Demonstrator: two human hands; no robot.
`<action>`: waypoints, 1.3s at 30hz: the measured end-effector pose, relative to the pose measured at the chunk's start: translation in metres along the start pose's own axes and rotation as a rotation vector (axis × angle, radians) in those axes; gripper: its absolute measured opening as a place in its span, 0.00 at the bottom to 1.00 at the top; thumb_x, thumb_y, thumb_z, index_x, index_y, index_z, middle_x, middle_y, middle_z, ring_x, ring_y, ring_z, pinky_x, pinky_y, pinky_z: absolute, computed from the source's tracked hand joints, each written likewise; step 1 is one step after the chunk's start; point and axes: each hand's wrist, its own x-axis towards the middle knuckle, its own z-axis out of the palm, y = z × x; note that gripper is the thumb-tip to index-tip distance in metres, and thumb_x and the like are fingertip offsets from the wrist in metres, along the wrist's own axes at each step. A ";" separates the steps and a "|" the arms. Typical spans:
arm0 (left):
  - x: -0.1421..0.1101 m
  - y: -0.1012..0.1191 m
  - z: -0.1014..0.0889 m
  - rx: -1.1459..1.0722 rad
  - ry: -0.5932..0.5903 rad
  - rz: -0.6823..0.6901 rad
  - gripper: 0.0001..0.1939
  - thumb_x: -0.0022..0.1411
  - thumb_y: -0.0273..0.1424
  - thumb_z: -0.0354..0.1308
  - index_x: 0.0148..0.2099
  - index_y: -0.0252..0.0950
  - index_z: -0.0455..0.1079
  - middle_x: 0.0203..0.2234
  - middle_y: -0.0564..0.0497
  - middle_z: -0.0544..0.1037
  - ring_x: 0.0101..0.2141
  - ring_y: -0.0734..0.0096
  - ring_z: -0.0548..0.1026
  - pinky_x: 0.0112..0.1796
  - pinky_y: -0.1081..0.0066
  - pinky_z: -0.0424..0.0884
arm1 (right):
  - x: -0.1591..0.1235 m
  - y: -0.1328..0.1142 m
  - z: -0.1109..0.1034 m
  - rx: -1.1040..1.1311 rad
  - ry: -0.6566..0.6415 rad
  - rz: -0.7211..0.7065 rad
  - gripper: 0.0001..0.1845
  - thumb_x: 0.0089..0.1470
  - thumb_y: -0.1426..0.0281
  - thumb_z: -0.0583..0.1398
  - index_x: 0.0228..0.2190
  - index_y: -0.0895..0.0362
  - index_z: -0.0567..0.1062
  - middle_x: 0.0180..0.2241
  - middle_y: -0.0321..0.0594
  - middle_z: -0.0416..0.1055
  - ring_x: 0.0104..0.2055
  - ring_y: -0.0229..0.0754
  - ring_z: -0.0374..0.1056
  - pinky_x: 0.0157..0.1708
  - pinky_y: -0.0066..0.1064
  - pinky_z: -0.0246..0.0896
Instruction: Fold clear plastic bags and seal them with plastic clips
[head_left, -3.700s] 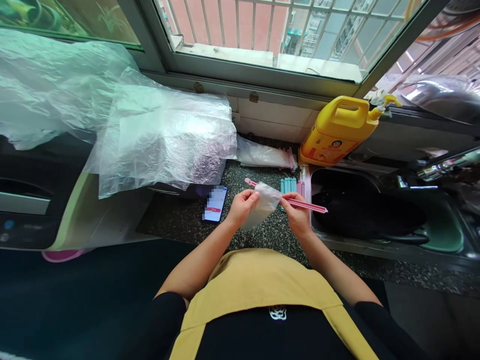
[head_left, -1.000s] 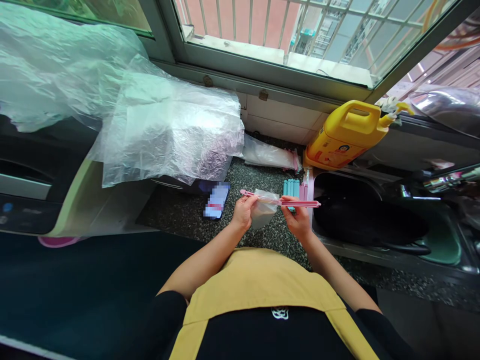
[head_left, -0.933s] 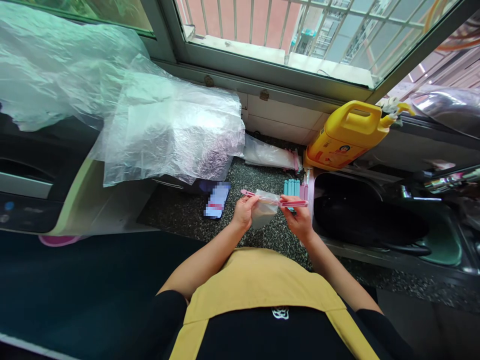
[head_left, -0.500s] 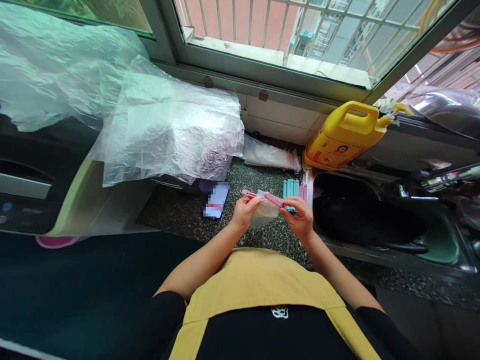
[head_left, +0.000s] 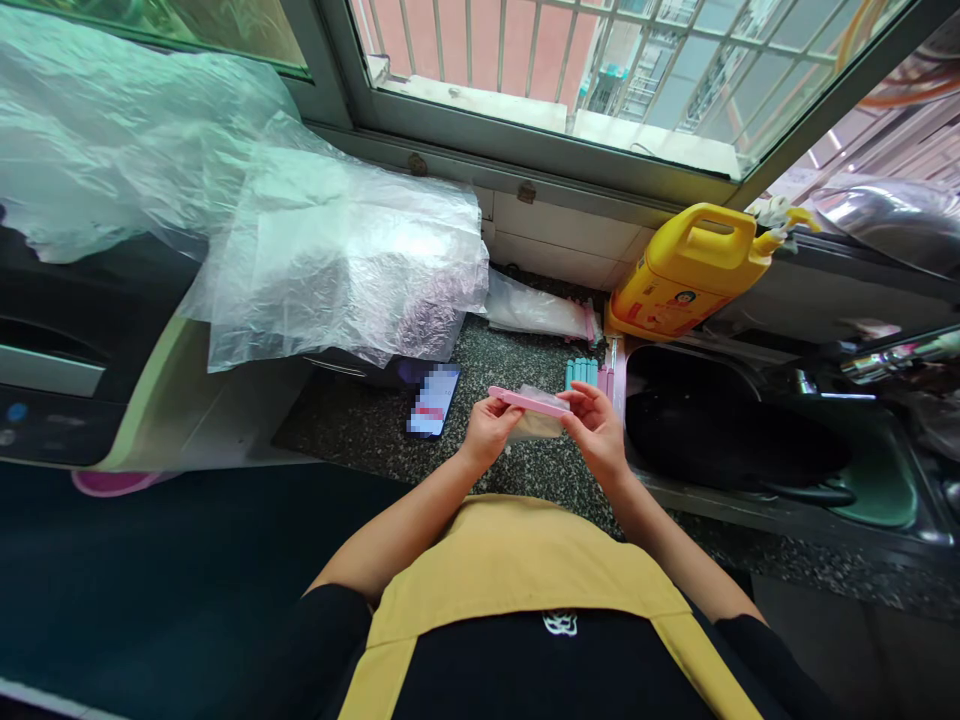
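Note:
A pink bag sealing clip [head_left: 529, 401] lies straight across the top of a small clear plastic bag [head_left: 537, 427], and the bag hangs below it above the speckled counter. My left hand [head_left: 489, 430] pinches the clip's left end between thumb and fingers. At the clip's right end, my right hand [head_left: 596, 425] grips it with thumb and forefinger. Just beyond my right hand lies a row of several teal sealing clips [head_left: 582, 372], with pink clips [head_left: 605, 382] beside them. The bag's contents are hard to make out.
A phone [head_left: 433, 402] lies left of my hands. Behind stand a yellow jug [head_left: 686, 270] and a plastic bag [head_left: 536, 305] with pink clips. Plastic sheeting [head_left: 337, 250] covers things at left. A sink [head_left: 892, 490] holding a black pan [head_left: 742, 435] is at right.
The pink clip was open in two arms, one angled toward my right hand. Now its arms lie together in one bar across the bag's top.

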 end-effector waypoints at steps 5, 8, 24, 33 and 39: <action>-0.002 0.000 -0.001 0.020 -0.020 0.019 0.08 0.34 0.29 0.67 0.18 0.33 0.70 0.16 0.55 0.72 0.22 0.77 0.66 0.28 0.75 0.64 | 0.004 -0.003 0.000 0.076 -0.076 0.228 0.23 0.41 0.52 0.64 0.34 0.55 0.74 0.25 0.35 0.71 0.20 0.32 0.60 0.18 0.26 0.57; -0.002 0.000 -0.002 0.024 -0.032 0.015 0.09 0.35 0.29 0.68 0.18 0.32 0.70 0.17 0.55 0.71 0.23 0.77 0.66 0.29 0.75 0.64 | 0.004 -0.007 0.001 0.098 -0.079 0.269 0.19 0.40 0.53 0.65 0.27 0.56 0.73 0.18 0.30 0.65 0.16 0.30 0.55 0.17 0.26 0.52; 0.000 -0.003 -0.005 0.068 -0.090 0.031 0.14 0.36 0.33 0.70 0.19 0.33 0.68 0.17 0.56 0.69 0.23 0.76 0.66 0.30 0.75 0.64 | 0.003 -0.007 0.005 0.127 0.014 0.252 0.19 0.38 0.54 0.66 0.21 0.55 0.68 0.15 0.29 0.62 0.17 0.31 0.54 0.19 0.27 0.53; 0.000 0.004 -0.008 0.113 -0.138 0.014 0.14 0.36 0.37 0.70 0.24 0.33 0.74 0.19 0.53 0.74 0.24 0.75 0.68 0.30 0.75 0.66 | 0.002 -0.006 0.006 0.151 0.074 0.241 0.18 0.38 0.55 0.66 0.21 0.56 0.69 0.15 0.29 0.61 0.17 0.31 0.55 0.19 0.26 0.51; 0.001 0.003 -0.010 0.122 -0.144 0.067 0.12 0.38 0.34 0.69 0.27 0.34 0.73 0.23 0.53 0.75 0.28 0.72 0.71 0.33 0.74 0.67 | 0.003 -0.008 0.007 0.186 0.129 0.266 0.17 0.36 0.57 0.67 0.20 0.56 0.70 0.16 0.29 0.62 0.18 0.31 0.55 0.19 0.26 0.50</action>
